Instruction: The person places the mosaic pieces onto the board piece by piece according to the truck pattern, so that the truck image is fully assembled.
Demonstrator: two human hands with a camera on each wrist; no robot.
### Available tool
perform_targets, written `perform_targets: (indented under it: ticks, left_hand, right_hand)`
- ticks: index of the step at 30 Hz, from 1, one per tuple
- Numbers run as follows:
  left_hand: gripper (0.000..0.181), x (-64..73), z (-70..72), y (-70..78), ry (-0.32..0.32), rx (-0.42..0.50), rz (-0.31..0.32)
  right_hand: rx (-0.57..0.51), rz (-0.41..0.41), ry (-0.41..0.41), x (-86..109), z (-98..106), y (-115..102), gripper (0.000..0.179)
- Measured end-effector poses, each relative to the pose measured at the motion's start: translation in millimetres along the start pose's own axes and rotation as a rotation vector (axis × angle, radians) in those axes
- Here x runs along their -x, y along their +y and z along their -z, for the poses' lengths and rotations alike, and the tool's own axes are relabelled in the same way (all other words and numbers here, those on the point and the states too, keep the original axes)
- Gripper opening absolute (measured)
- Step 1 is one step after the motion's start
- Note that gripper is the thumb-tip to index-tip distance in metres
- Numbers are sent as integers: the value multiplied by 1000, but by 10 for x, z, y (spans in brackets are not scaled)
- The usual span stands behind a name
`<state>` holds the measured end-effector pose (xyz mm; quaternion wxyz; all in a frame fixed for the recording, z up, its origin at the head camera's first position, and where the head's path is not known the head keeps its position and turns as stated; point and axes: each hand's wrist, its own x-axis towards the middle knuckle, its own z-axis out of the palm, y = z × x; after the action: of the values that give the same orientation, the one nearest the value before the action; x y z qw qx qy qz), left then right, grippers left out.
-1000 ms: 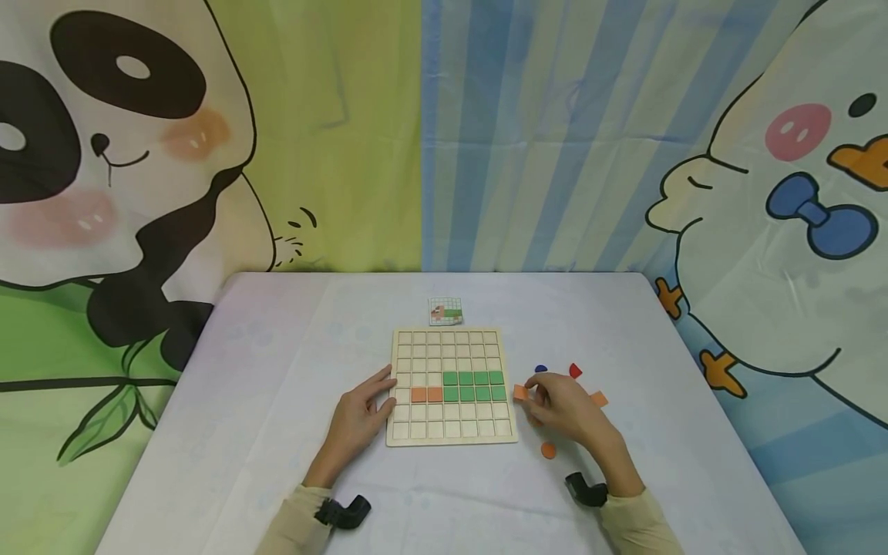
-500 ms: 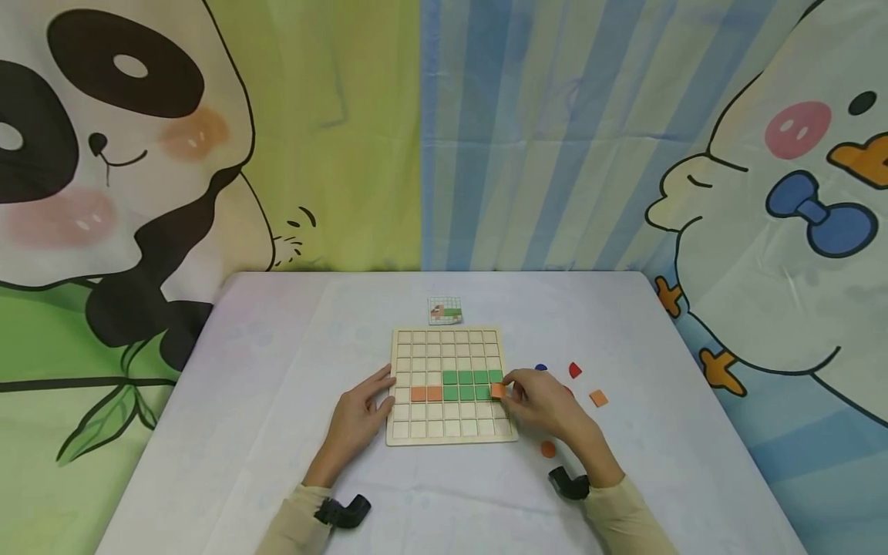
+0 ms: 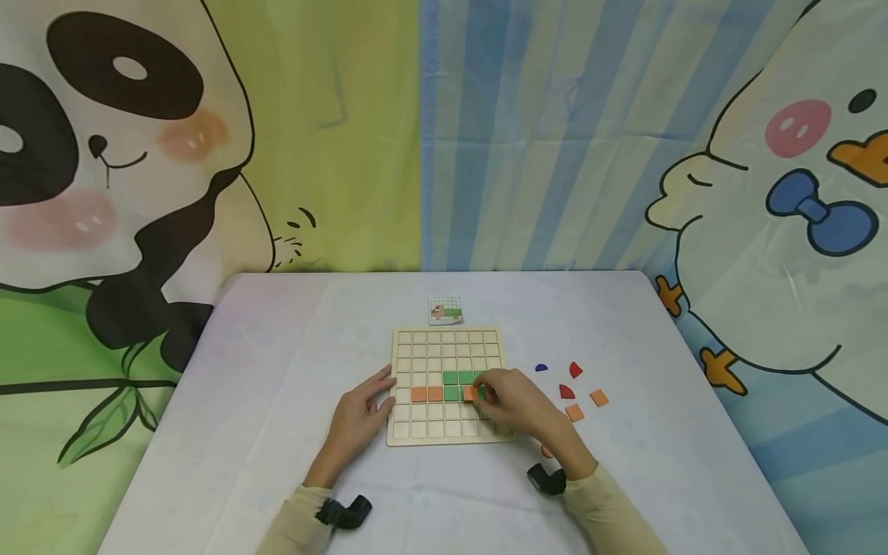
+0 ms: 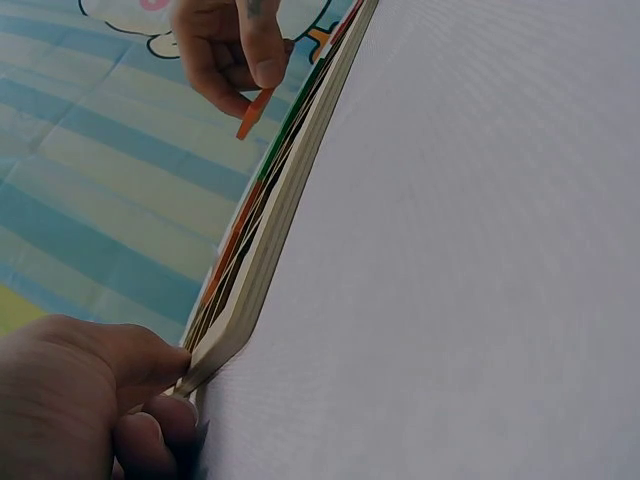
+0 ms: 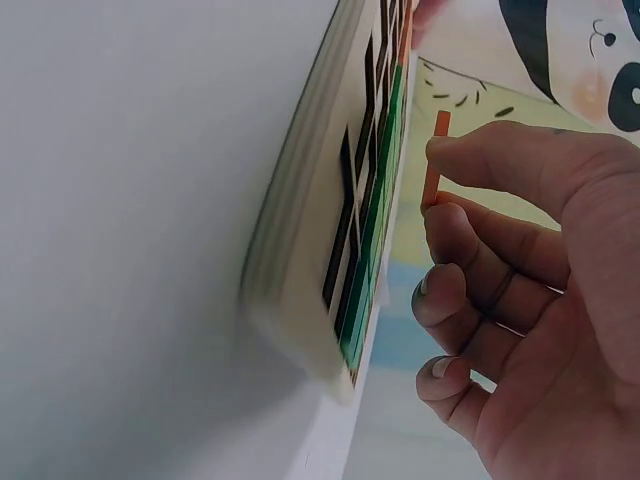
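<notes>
The wooden grid board (image 3: 444, 430) lies on the table with a block of green tiles (image 3: 451, 378) and two orange tiles (image 3: 426, 394) in its cells. My left hand (image 3: 361, 412) rests against the board's left edge, thumb and index finger spread along it. In the left wrist view that thumb (image 4: 150, 355) touches the board's corner. My right hand (image 3: 516, 401) pinches an orange square tile (image 5: 436, 160) between thumb and index finger. It hovers over the green rows, covering some of them in the head view. The other right fingers curl loosely.
Behind the board lies a small picture card (image 3: 445, 311). Right of it are a blue half-disc (image 3: 541, 368), red quarter pieces (image 3: 575, 369), orange squares (image 3: 599, 398) and an orange round piece (image 3: 546, 452) partly behind my right wrist. Printed curtains (image 3: 541, 139) hang behind the table.
My right hand has moved left from beside the board to over its green rows, carrying the orange tile. My left hand has stayed at the board's edge.
</notes>
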<state>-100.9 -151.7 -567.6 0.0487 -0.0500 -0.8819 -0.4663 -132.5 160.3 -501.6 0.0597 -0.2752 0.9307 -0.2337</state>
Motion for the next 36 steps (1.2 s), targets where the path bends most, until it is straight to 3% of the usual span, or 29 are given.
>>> perform_targets:
  ticks: [5, 13, 36]
  left_hand:
    - [35, 4, 2, 6, 4, -4, -9]
    - [35, 7, 10, 17, 8, -5, -15]
    - [34, -8, 19, -37, 1, 22, -58]
  right_hand:
    - [41, 53, 14, -97, -76, -88, 16]
    - [21, 128, 26, -258, -195, -221, 17]
    - [70, 110, -36, -527, -357, -520, 21]
